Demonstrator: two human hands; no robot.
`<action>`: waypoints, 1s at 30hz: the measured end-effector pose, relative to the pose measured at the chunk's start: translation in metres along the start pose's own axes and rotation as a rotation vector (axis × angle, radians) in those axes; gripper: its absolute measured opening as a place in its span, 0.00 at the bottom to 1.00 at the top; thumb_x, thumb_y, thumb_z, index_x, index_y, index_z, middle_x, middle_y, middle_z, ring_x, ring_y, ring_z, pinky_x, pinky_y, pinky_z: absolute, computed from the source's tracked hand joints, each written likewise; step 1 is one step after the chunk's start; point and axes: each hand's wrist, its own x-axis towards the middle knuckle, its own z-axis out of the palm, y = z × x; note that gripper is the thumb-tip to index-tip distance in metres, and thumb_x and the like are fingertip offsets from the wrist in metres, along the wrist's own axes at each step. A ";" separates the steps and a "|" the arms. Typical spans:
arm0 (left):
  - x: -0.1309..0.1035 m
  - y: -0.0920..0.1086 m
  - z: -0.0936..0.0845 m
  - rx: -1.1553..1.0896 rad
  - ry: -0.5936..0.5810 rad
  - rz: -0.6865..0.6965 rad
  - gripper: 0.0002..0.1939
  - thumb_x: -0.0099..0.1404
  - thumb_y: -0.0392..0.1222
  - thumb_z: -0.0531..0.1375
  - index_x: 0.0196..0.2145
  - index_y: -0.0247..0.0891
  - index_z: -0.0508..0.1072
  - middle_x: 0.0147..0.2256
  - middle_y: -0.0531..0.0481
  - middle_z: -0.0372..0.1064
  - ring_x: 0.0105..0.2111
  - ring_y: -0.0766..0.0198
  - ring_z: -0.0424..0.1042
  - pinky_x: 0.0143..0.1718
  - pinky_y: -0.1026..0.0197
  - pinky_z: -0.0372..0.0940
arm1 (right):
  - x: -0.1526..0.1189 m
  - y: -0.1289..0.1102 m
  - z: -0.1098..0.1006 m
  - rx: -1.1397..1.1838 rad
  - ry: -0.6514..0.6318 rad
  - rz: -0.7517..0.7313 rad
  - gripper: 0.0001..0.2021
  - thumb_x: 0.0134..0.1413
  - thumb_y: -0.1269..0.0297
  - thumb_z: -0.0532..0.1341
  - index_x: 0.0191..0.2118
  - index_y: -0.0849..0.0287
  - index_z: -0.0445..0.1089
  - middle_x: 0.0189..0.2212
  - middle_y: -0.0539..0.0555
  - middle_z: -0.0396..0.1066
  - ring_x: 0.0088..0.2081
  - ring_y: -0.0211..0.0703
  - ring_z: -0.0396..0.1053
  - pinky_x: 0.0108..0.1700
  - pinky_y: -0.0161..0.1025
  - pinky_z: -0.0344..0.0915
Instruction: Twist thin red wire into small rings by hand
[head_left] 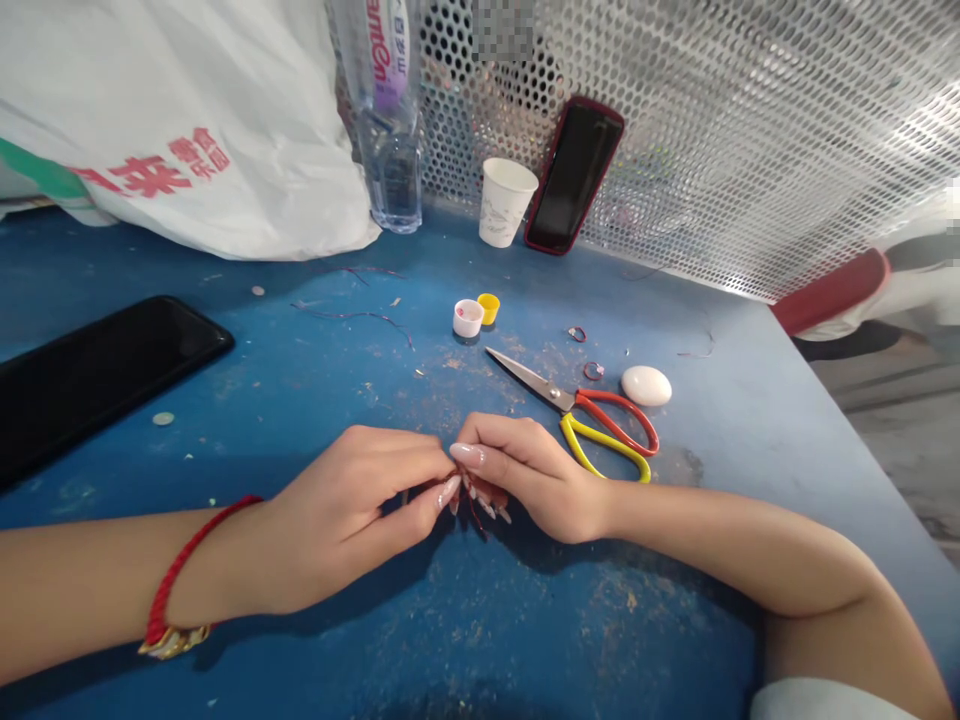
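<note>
My left hand [352, 515] and my right hand [525, 470] meet fingertip to fingertip low over the blue table [315, 380]. Both pinch a thin red thread [475, 517], of which only a short end shows below the fingers. What else the fingers enclose is hidden. A red cord bracelet [176, 575] circles my left wrist. Scissors [592, 415] with one red and one yellow handle lie just behind my right hand, blades pointing left.
A white oval object [646, 385], two small red rings [585, 352], a white cap [468, 318] and a yellow cap [489, 307] lie behind the scissors. Black phone [90, 375] at left. Paper cup [506, 200], water bottle [386, 110], propped phone [574, 175] and plastic bag [187, 120] stand before perforated metal.
</note>
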 end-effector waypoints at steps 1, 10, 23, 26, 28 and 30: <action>-0.001 0.001 0.000 0.029 0.007 0.013 0.12 0.80 0.35 0.53 0.36 0.40 0.71 0.29 0.59 0.68 0.27 0.69 0.66 0.31 0.65 0.60 | 0.000 0.000 0.000 -0.007 -0.002 -0.004 0.22 0.76 0.45 0.58 0.35 0.58 0.66 0.24 0.43 0.64 0.24 0.31 0.61 0.28 0.32 0.60; -0.003 -0.001 0.001 0.092 0.015 0.031 0.12 0.81 0.36 0.52 0.38 0.39 0.71 0.30 0.58 0.69 0.28 0.68 0.66 0.32 0.64 0.60 | 0.000 -0.002 0.002 -0.095 0.041 -0.035 0.22 0.76 0.45 0.58 0.35 0.58 0.66 0.23 0.43 0.64 0.25 0.32 0.61 0.30 0.33 0.60; 0.004 -0.009 -0.001 -0.163 0.011 -0.184 0.20 0.76 0.37 0.56 0.24 0.37 0.72 0.20 0.58 0.70 0.19 0.72 0.67 0.23 0.67 0.58 | -0.009 0.000 0.006 -0.451 0.244 -0.356 0.17 0.79 0.56 0.53 0.35 0.56 0.63 0.26 0.46 0.64 0.27 0.34 0.60 0.33 0.34 0.60; 0.004 -0.008 0.000 -0.141 0.008 -0.187 0.21 0.75 0.38 0.56 0.22 0.37 0.70 0.20 0.58 0.67 0.20 0.72 0.66 0.24 0.67 0.57 | -0.008 -0.001 0.004 -0.498 0.189 -0.409 0.16 0.79 0.58 0.53 0.36 0.57 0.64 0.27 0.46 0.64 0.27 0.33 0.60 0.33 0.33 0.60; 0.003 -0.009 0.000 -0.129 -0.008 -0.200 0.21 0.76 0.39 0.55 0.23 0.37 0.68 0.20 0.58 0.66 0.21 0.72 0.65 0.24 0.67 0.57 | -0.008 -0.001 0.004 -0.538 0.167 -0.405 0.16 0.79 0.57 0.53 0.36 0.57 0.64 0.27 0.47 0.66 0.27 0.34 0.60 0.32 0.33 0.59; 0.003 -0.010 0.001 -0.125 -0.021 -0.210 0.21 0.77 0.40 0.55 0.23 0.37 0.68 0.21 0.58 0.67 0.22 0.72 0.65 0.25 0.67 0.56 | -0.008 -0.001 0.004 -0.585 0.141 -0.377 0.16 0.79 0.56 0.53 0.36 0.56 0.64 0.27 0.47 0.67 0.26 0.34 0.61 0.32 0.33 0.59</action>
